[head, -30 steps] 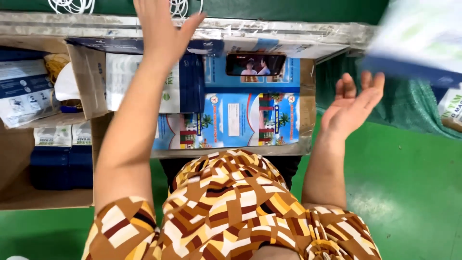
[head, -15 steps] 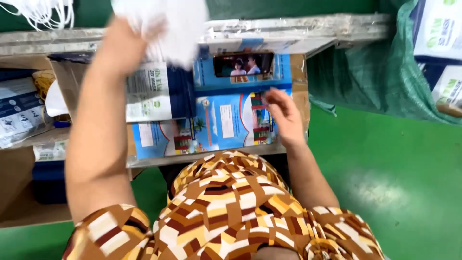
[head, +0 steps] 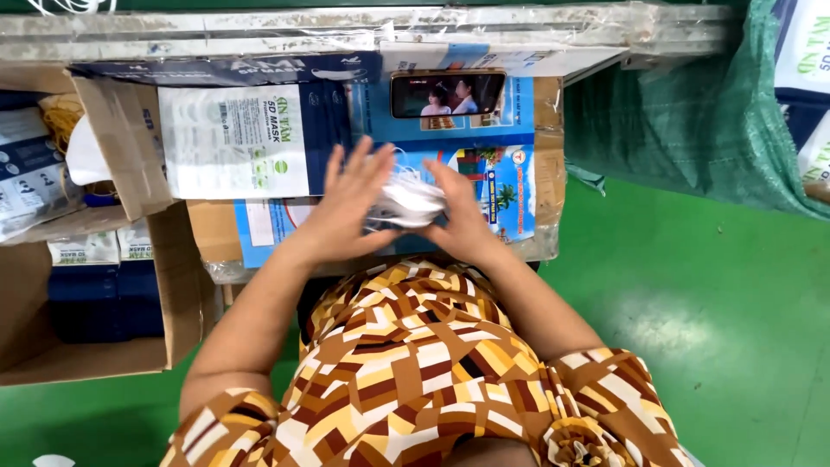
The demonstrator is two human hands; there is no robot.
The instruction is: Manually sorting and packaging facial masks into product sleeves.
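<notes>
A small stack of white face masks (head: 406, 201) is pressed between both my hands, just above the blue printed sheet (head: 501, 186) that covers the worktable. My left hand (head: 344, 207) lies flat against the stack's left side with fingers spread. My right hand (head: 458, 212) cups the right side. A white mask package (head: 233, 143) lies to the left of my hands on a dark blue box (head: 333, 112). A phone (head: 448, 93) showing a video leans at the back of the table.
An open cardboard box (head: 130, 173) with packaged masks stands at the left, above blue boxes (head: 104, 294). A green woven sack (head: 683, 121) holding packages sits at the right. The floor (head: 692, 329) is green.
My left hand came down from high above the table with the white masks. My right hand moved in from the right, and both now clasp the stack in front of me.
</notes>
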